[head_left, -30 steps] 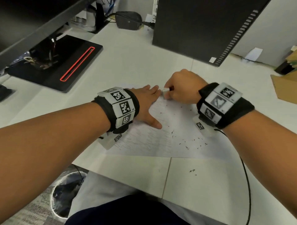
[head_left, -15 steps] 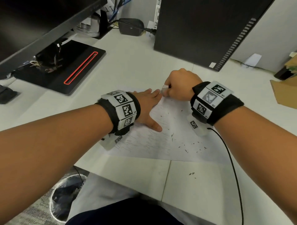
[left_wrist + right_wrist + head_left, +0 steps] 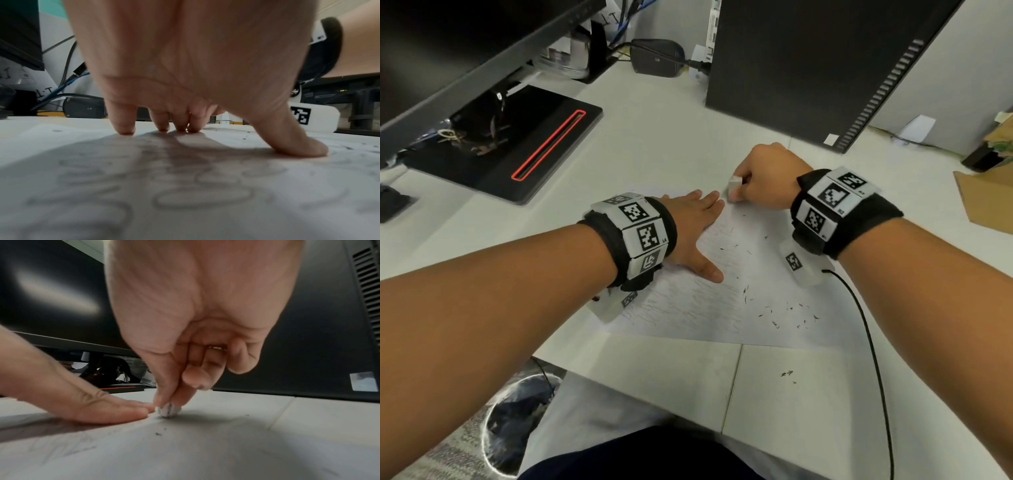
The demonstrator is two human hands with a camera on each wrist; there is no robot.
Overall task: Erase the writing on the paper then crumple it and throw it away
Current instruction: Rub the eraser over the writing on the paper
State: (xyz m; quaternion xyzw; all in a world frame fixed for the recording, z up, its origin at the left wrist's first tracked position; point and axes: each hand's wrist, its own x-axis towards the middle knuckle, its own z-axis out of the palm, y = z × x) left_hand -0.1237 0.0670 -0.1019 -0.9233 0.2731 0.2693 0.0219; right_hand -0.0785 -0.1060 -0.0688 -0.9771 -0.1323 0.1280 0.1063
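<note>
A white sheet of paper (image 3: pixel 722 301) with faint pencil writing lies on the white desk. My left hand (image 3: pixel 690 233) lies flat on its upper left part, fingers straight, pressing it down; the left wrist view shows the fingertips (image 3: pixel 125 128) and thumb on the paper (image 3: pixel 185 194). My right hand (image 3: pixel 763 181) pinches a small white eraser (image 3: pixel 734 186) between thumb and fingers. The eraser (image 3: pixel 169 410) touches the paper (image 3: pixel 185 451) at its far edge, right beside my left hand's fingertips (image 3: pixel 144 408). Dark eraser crumbs (image 3: pixel 787 311) are scattered over the sheet's right half.
A black computer tower (image 3: pixel 808 68) stands behind the paper. A monitor with its black, red-lined base (image 3: pixel 524 144) is at the left. A power adapter (image 3: pixel 657 56) lies at the back. Cardboard (image 3: pixel 986 198) sits at the right. A black cable (image 3: pixel 873 359) runs from my right wrist.
My right hand with the eraser has shifted slightly along the paper's far edge, rubbing. My left hand stays flat on the sheet.
</note>
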